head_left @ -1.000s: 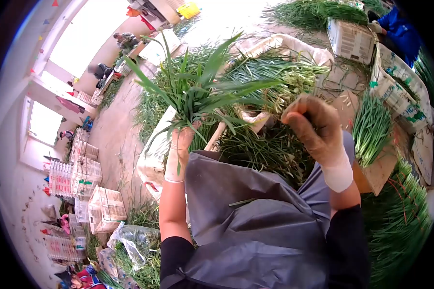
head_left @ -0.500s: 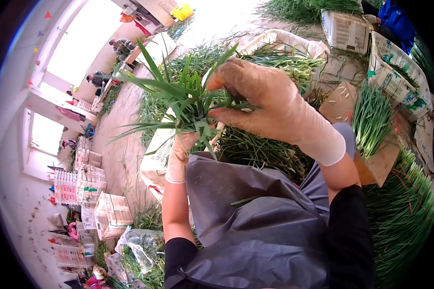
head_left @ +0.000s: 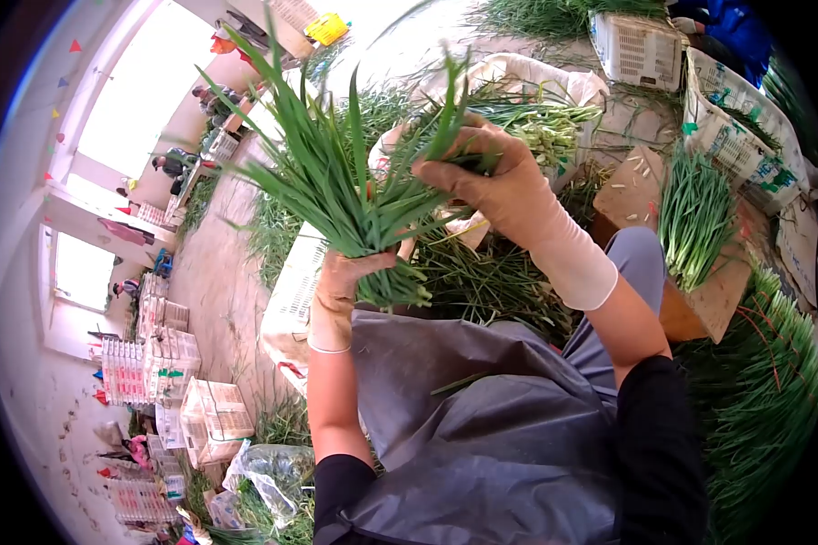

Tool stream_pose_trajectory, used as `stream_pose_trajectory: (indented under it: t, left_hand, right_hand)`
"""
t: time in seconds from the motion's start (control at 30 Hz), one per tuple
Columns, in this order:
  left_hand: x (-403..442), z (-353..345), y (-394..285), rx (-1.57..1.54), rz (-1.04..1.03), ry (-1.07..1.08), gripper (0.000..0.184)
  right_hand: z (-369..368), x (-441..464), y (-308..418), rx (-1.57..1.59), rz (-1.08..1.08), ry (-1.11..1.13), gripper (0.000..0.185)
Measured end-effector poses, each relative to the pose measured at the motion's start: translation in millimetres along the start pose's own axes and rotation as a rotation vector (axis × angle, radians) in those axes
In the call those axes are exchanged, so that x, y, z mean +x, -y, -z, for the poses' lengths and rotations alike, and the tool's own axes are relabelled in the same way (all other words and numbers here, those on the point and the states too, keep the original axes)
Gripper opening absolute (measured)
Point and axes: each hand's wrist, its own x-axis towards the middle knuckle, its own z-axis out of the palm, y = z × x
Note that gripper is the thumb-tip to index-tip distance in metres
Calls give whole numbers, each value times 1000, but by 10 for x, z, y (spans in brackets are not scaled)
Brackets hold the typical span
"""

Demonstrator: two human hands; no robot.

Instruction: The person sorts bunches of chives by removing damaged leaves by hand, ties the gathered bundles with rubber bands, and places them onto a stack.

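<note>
My left hand (head_left: 344, 283), in a thin pale glove, is wrapped round a bunch of garlic chives (head_left: 359, 213). The flat green leaves fan upward and to the left, and the bundled lower end pokes out below the fist on its right side. My right hand (head_left: 500, 177), gloved too and stained brown, is closed at the right side of the bunch, with some leaves between its thumb and fingers. Its fingertips are partly hidden. Below lies the dark grey apron (head_left: 482, 427) over my lap.
Loose greens (head_left: 482, 282) are heaped just beyond my knees. A tied chive bunch (head_left: 695, 218) rests on a wooden board (head_left: 632, 186) at right, above a large chive pile (head_left: 754, 418). White crates (head_left: 636, 50) stand at the back and left. A person in blue (head_left: 732, 36) is at upper right.
The bunch has tipped so that its leaves stand taller and its lower end shows. My right hand has drawn back slightly to the right and closed more on the leaves.
</note>
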Motion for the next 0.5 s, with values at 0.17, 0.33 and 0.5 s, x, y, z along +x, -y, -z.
stream_pose_trajectory:
  t: [0.17,0.33,0.5]
  left_hand:
    - [-2,167,-289,-122,201,42,68]
    - [-11,161,-635,107,284,99,43]
    - [-121,243,-692,235,409,148,26]
  right_hand:
    - [276,-152,-160,-22,-98,-25,13]
    - [400,-335,-195,-32,-172,-22,14]
    - [801,-498,-241,609,-130,-299,17]
